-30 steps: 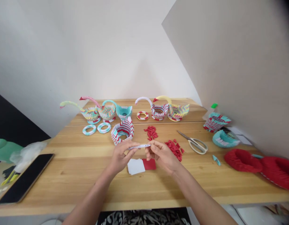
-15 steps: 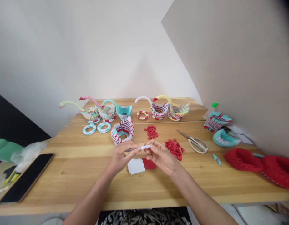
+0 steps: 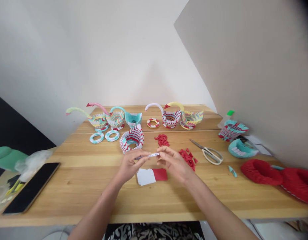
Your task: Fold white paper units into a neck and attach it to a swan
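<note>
Between my hands, above the table, is a thin white folded-paper strip point(image 3: 153, 154) with dark marks along its edge. My left hand point(image 3: 130, 165) pinches its left part between thumb and fingers. At the right end, the thumb and fingertips of my right hand point(image 3: 173, 163) close on it. Below the hands lie a stack of white paper slips point(image 3: 146, 177) and a red paper piece point(image 3: 160, 174). Two heaps of small red folded-paper pieces point(image 3: 188, 157) are close by, one beyond and one right of my right hand. A red, white and teal paper basket point(image 3: 132, 139) stands just past my left hand.
Several paper swans point(image 3: 170, 117) and paper rings point(image 3: 96, 137) line the back. Scissors point(image 3: 210, 153) lie right of the heaps. Farther right are a teal paper bowl point(image 3: 241, 150) and red paper pieces point(image 3: 262, 173). A phone point(image 3: 31, 188) lies at the left edge.
My right hand's fingers have shifted slightly around the strip's end, and the hand is a little blurred. The whole view has moved slightly; the left hand keeps its pinch.
</note>
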The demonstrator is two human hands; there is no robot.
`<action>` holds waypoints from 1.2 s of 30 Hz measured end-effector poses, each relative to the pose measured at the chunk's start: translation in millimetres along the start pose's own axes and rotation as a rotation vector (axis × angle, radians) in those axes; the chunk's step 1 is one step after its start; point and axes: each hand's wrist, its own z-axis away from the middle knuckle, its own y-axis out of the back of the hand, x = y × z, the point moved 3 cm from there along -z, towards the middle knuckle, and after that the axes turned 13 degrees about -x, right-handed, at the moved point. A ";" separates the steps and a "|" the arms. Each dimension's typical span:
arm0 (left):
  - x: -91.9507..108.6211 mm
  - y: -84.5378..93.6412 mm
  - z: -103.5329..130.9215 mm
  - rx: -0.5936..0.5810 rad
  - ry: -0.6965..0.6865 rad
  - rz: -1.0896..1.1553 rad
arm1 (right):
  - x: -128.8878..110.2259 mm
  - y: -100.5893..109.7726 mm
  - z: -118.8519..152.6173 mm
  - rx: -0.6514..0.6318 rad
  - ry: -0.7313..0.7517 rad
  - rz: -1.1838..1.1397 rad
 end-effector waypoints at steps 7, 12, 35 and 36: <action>-5.2 -4.9 2.1 -0.092 0.112 -0.119 | -52.6 -14.2 9.8 -0.194 0.400 1.441; 10.1 -13.2 1.9 -0.191 0.144 -0.262 | -39.9 -35.8 7.3 -0.305 0.392 1.740; -74.5 86.7 17.4 0.190 0.277 -0.278 | -21.6 -28.2 -112.7 -0.051 0.105 0.413; -77.5 86.2 18.2 0.181 0.282 -0.262 | -18.0 -29.0 -118.5 -0.060 0.106 0.414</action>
